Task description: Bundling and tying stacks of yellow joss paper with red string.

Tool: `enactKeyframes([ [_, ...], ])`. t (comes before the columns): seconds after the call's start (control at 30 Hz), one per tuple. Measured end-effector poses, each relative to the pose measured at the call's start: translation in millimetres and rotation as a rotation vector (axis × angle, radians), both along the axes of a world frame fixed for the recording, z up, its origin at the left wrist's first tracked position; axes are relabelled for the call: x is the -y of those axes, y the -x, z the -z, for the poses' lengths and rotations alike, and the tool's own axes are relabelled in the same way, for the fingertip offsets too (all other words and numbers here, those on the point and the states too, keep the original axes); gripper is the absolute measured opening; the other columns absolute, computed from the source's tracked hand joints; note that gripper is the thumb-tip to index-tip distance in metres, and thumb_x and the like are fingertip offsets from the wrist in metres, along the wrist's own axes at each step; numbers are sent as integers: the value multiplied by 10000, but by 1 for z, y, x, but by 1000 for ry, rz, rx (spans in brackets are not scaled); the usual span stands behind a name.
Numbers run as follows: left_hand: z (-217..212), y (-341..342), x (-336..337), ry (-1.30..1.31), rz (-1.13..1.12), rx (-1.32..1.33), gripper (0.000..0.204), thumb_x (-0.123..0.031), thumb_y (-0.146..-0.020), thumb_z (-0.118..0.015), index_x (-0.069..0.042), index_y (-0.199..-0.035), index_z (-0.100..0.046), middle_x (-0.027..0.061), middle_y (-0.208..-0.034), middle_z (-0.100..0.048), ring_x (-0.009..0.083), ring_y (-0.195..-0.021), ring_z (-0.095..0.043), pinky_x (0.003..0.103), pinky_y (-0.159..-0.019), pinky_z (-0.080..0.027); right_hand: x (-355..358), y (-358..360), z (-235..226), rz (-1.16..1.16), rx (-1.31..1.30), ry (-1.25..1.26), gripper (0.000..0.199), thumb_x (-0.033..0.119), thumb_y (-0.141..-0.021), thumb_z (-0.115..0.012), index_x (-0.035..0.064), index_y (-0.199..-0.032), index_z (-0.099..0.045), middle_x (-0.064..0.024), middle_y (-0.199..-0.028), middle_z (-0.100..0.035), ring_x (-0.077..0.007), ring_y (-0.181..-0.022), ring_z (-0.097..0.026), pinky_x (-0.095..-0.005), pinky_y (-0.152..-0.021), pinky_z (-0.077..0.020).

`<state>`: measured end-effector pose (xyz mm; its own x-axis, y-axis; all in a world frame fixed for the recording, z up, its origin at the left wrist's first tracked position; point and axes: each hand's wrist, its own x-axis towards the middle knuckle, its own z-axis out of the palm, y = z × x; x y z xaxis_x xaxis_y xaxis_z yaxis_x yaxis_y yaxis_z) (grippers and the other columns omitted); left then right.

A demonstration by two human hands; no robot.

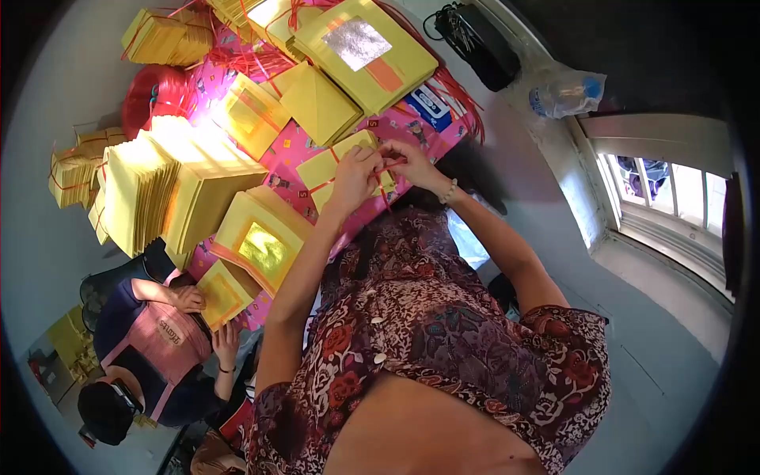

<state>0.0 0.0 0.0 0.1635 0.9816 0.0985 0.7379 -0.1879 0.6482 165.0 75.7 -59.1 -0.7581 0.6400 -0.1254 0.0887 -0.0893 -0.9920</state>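
A bundle of yellow paper sheets lies at the near edge of the table, with a thin red plastic string around it. My left hand rests over the bundle, its fingers bent and closed at the string. Just to the right, my right hand pinches the same string between thumb and fingers. A loose tail of string hangs down past the table edge. My fingers partly cover the spot where the strands meet.
A pink patterned cover spreads under tall yellow paper stacks, a red string coil and a large stack with a silver square. At left, a co-worker handles yellow sheets. A barred window is on the right.
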Motion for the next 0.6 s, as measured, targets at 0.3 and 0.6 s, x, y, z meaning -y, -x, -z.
enactKeyframes([
  [0.3, 8, -9, -2, -223, -176, -24, 210, -10, -655, -658, -101, -821, -568, 63, -817, -532, 266, -794, -539, 357, -607, -476, 0, 0, -4, 8, -47, 65, 173, 31, -833, -652, 27, -991, -583, 7, -907, -596, -64, -853, -551, -224, -774, -460],
  [0.6, 7, -5, -1, -194, -388, 406, 119, -9, -758, -692, -26, -869, -651, 95, -813, -579, 218, -759, -602, 299, -648, -492, -13, 5, -9, -41, -47, -5, 139, -7, -838, -622, 34, -959, -567, -4, -924, -568, -68, -856, -540, -241, -780, -457],
])
